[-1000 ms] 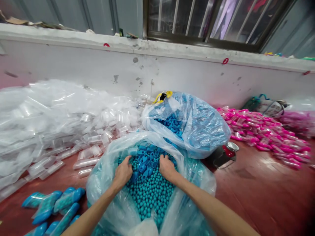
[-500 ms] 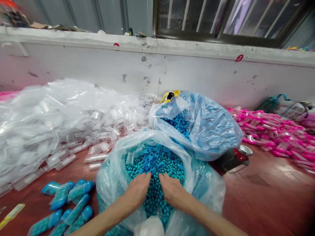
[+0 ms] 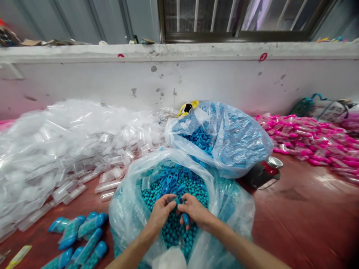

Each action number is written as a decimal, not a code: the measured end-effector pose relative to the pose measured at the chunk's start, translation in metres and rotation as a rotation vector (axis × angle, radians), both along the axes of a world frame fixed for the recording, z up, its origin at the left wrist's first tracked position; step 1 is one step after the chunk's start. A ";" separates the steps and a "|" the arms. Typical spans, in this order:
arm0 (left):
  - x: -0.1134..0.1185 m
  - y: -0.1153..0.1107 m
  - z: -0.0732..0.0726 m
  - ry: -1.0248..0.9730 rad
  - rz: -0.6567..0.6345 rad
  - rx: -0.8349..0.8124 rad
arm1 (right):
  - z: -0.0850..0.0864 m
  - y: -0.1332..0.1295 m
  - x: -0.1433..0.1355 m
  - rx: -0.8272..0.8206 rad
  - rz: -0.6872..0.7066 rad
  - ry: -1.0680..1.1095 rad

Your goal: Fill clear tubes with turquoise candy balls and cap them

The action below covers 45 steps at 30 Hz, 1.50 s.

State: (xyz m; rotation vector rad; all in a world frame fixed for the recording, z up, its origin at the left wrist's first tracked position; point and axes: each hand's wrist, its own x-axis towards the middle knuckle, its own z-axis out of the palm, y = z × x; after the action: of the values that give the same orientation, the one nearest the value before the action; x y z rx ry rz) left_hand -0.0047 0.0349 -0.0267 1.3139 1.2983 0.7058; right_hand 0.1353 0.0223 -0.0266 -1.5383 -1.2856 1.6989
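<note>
An open plastic bag (image 3: 123, 201) of small teal beads (image 3: 175, 233) is below my hands. Several blue scoop-shaped caps (image 3: 171, 180) and a clear tube (image 3: 145, 183) lie on the beads. My left hand (image 3: 161, 213) is closed, thumb and fingers pinching what looks like a short clear plastic tube, largely hidden by the fingers. Close beside it, my right hand (image 3: 196, 212) is closed round a blue cap (image 3: 185, 219), which points downward under the fingers. The fingertips of both hands nearly meet above the beads.
Filled blue-capped tubes (image 3: 89, 226) lie on the red floor at left, near a yellow tool (image 3: 19, 257). Clear empty tubes (image 3: 75, 145) are heaped behind. A bag of blue caps (image 3: 238, 138), a dark jar (image 3: 262, 173) and pink pieces (image 3: 308, 140) stand toward the right.
Both hands have come up from the beads and closer together, turning inward. A blue cap now shows in the right hand. The whole view has shifted slightly.
</note>
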 end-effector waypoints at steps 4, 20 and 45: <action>-0.004 -0.002 0.015 0.606 -0.247 0.257 | 0.014 -0.005 0.010 0.432 0.163 -0.547; 0.039 0.025 -0.020 0.192 -0.338 -0.085 | -0.020 0.011 0.037 0.454 0.127 -0.721; 0.020 0.012 -0.017 -0.286 -0.033 -0.266 | 0.009 -0.003 0.044 0.598 0.176 -0.413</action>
State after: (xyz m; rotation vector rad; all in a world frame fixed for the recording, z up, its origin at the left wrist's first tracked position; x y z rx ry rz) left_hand 0.0157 0.0467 -0.0441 0.9779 1.0943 0.6465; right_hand 0.1790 0.0193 -0.0177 -1.4637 -1.9656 0.9560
